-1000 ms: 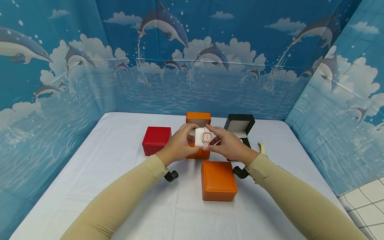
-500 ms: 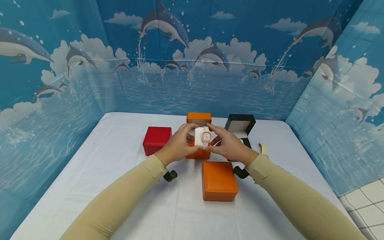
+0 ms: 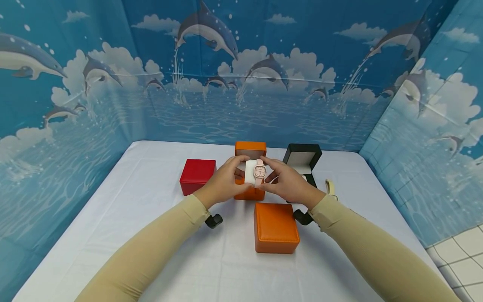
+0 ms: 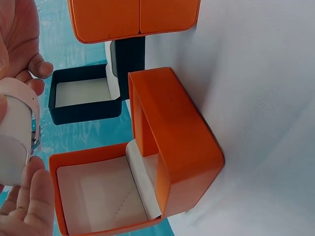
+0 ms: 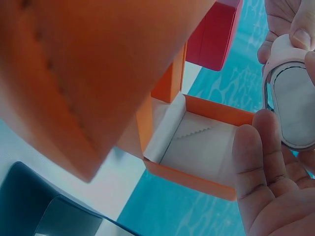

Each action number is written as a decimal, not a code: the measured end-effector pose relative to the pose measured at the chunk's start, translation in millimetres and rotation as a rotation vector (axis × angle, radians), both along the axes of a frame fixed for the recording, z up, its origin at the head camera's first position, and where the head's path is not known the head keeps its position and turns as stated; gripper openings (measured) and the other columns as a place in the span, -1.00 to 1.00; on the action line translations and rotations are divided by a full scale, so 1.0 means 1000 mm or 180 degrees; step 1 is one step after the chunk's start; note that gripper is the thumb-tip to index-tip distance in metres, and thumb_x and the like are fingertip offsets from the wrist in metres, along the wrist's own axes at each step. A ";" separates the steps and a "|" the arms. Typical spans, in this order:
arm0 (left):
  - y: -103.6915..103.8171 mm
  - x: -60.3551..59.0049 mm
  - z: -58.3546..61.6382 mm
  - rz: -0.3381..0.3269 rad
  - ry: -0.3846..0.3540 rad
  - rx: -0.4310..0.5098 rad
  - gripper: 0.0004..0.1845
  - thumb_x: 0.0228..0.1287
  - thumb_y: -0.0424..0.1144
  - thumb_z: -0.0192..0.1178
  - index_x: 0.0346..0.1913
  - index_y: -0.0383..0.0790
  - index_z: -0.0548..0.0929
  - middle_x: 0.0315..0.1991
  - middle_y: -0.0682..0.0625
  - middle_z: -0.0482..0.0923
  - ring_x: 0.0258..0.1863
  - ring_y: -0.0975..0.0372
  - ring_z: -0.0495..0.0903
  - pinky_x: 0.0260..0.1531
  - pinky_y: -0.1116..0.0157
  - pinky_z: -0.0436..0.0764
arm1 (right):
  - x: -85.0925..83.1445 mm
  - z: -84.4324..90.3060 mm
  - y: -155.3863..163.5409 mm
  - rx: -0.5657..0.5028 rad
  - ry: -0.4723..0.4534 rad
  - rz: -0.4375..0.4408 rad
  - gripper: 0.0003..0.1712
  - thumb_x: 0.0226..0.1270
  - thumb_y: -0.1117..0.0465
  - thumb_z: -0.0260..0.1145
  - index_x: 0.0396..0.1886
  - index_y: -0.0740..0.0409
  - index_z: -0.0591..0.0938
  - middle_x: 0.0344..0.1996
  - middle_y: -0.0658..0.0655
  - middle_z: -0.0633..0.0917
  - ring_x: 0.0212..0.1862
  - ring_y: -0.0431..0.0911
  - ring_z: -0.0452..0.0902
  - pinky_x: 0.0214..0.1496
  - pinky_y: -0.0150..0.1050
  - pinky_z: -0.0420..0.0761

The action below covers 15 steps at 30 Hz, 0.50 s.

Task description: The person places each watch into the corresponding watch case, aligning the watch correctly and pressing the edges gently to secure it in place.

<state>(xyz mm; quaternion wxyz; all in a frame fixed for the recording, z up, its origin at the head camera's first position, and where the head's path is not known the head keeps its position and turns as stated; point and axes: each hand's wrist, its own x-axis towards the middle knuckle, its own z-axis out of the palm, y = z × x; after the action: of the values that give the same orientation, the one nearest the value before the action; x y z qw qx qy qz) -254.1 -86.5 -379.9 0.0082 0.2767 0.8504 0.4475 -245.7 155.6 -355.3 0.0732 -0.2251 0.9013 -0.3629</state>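
Observation:
A pink watch wrapped round a white cushion is held up between both hands over the open orange box. My left hand pinches the cushion's left side, and my right hand pinches the strap side. The left wrist view has the watch at the left edge, above the box's empty cream lining. From the right wrist, the cushion's underside lies between my fingers, with the open box beyond.
A closed orange box sits near me on the white table. A closed red box is to the left, an open black box to the right, and a beige strap beside it. Blue dolphin-print walls enclose three sides.

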 end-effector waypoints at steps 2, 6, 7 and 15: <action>-0.001 0.000 0.000 -0.0030 -0.0007 0.0017 -0.14 0.31 -0.25 0.48 0.57 -0.21 0.25 0.42 -0.10 0.38 0.12 0.11 0.65 0.22 0.06 0.71 | 0.000 0.000 0.000 0.0007 -0.0003 0.0000 0.08 0.39 0.18 0.51 0.73 0.06 0.09 0.63 0.23 0.26 0.06 -0.01 0.70 0.18 -0.02 0.75; -0.001 -0.001 -0.001 -0.0076 -0.0019 0.0025 -0.14 0.31 -0.27 0.47 0.58 -0.21 0.24 0.47 -0.09 0.35 0.13 0.10 0.65 0.23 0.03 0.70 | 0.000 0.000 0.000 0.0013 -0.0002 0.0006 0.07 0.40 0.18 0.50 0.73 0.06 0.08 0.63 0.23 0.27 0.05 -0.02 0.70 0.16 -0.03 0.76; -0.001 -0.001 -0.001 -0.0079 -0.0022 0.0023 -0.14 0.31 -0.28 0.47 0.58 -0.21 0.24 0.47 -0.09 0.34 0.13 0.10 0.65 0.23 0.04 0.70 | 0.000 -0.001 0.000 0.0012 -0.0001 0.0007 0.07 0.40 0.18 0.50 0.73 0.06 0.08 0.63 0.23 0.27 0.05 -0.02 0.70 0.16 -0.03 0.76; -0.001 -0.001 0.000 -0.0102 -0.0027 0.0035 -0.16 0.32 -0.30 0.46 0.58 -0.22 0.27 0.47 -0.11 0.34 0.11 0.09 0.67 0.22 -0.01 0.70 | 0.000 -0.003 0.001 -0.0030 0.0032 0.0056 0.07 0.42 0.17 0.49 0.73 0.07 0.07 0.62 0.22 0.28 0.04 -0.03 0.70 0.17 -0.04 0.76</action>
<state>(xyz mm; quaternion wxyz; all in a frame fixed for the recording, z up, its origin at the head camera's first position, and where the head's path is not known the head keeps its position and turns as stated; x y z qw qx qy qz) -255.5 -87.8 -379.9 0.0174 0.2884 0.8433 0.4532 -245.9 156.5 -358.1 0.0708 -0.2352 0.8979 -0.3653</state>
